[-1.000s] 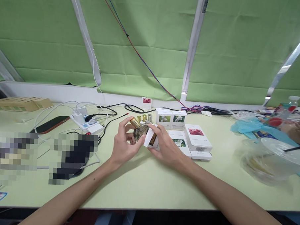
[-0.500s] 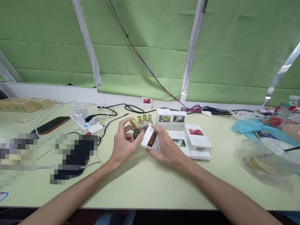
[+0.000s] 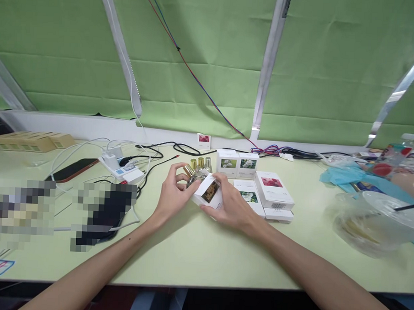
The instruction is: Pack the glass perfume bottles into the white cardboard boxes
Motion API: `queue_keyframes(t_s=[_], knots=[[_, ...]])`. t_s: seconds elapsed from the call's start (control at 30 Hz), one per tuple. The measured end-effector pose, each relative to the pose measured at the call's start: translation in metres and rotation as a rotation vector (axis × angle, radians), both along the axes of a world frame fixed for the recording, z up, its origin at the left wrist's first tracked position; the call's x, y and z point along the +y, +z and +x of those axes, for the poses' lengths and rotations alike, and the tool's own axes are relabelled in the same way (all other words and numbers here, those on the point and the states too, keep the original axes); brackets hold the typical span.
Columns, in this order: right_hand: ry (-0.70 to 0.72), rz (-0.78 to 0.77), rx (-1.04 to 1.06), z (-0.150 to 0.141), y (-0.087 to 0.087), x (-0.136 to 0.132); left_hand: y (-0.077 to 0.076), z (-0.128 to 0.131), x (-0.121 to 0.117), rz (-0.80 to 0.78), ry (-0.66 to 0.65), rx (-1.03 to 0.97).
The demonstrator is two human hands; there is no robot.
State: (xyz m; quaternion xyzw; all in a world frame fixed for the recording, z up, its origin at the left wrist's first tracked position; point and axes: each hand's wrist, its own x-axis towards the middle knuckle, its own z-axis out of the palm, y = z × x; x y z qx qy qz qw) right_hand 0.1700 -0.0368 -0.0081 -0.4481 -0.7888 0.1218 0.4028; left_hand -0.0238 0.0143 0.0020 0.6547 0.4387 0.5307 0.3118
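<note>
My left hand [image 3: 173, 192] is closed round a round perfume bottle [image 3: 196, 178] with a gold cap, tilted to the upper left. Its lower part meets the opening of a small white box [image 3: 209, 194] printed with a picture of yellow-brown flowers. I cannot tell how deep inside the bottle reaches. Fingers and thumb of my right hand [image 3: 230, 204] grip that box, which is tilted too. Just behind the hands stand several bottles, with gold caps [image 3: 201, 162] and a silvery cap [image 3: 208, 162] showing; their bodies are mostly hidden.
White flower-picture boxes [image 3: 273, 191] stand and lie right of my hands. To the left are a power strip [image 3: 122, 169], cables and phones [image 3: 74, 168]. A lidded plastic bowl [image 3: 371, 226] and blue plastic [image 3: 343, 174] are at the right; yellowish cartons [image 3: 31, 141] lie far left.
The bottle has come lower and closer into the box's open end. The box has turned slightly, showing more of its picture side. Both hands keep their grip.
</note>
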Motion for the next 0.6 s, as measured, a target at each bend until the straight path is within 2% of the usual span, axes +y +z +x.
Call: queue_keyframes(t_s=[0.6], knots=[[-0.029,-0.086,0.022,-0.0016,0.0031,0.0003,0.0026,0.0008,0.0029,-0.078,-0.013,0.170]])
